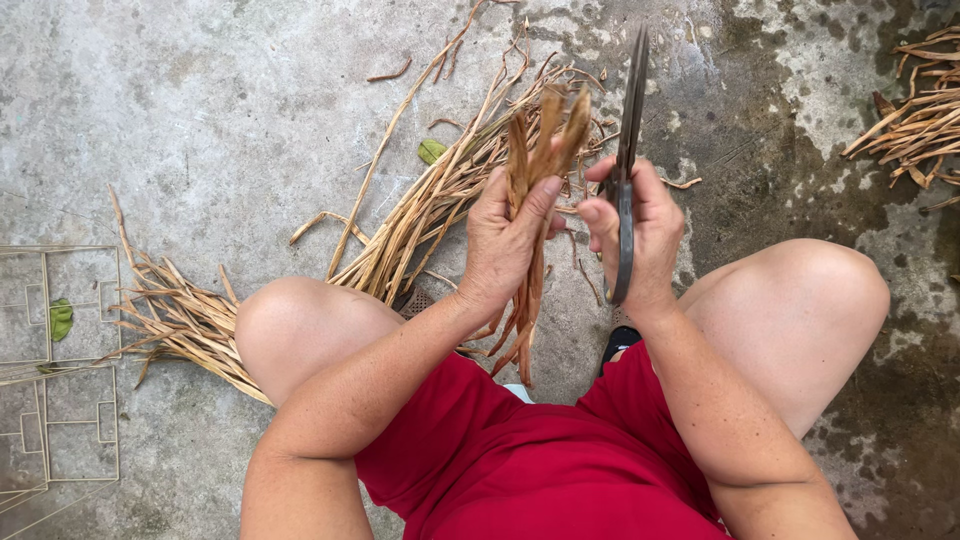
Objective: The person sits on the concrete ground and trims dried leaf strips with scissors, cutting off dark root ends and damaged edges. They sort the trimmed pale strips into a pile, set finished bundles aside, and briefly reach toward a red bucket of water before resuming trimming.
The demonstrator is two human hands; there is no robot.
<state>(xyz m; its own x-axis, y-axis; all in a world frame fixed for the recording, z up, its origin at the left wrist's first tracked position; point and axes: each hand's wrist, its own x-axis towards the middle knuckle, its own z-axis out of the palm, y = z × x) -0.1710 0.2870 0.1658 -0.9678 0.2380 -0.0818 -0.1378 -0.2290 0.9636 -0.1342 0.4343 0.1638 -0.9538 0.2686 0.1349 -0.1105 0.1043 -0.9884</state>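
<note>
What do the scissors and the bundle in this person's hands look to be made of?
Scissors: apparently dark, dull metal, judging by thin grey blades without shine. Bundle: dried plant strips, perhaps leaves or pods; tan, matte, fibrous, curled at the ends.

Dressed in red cloth, a plain garment covering lap and thighs, creased in soft folds toward the middle and ending above the knees. Bare forearms, no sleeves reaching into view (shoulders out of frame). Bare knees, rounded. No rings, watch or bracelets on left hand [505, 240] or right hand [640, 235]; short, unpainted fingernails. Dark footwear, black with a small blue edge, partly showing between the legs, and a patterned sole beside it, mostly hidden.
</note>
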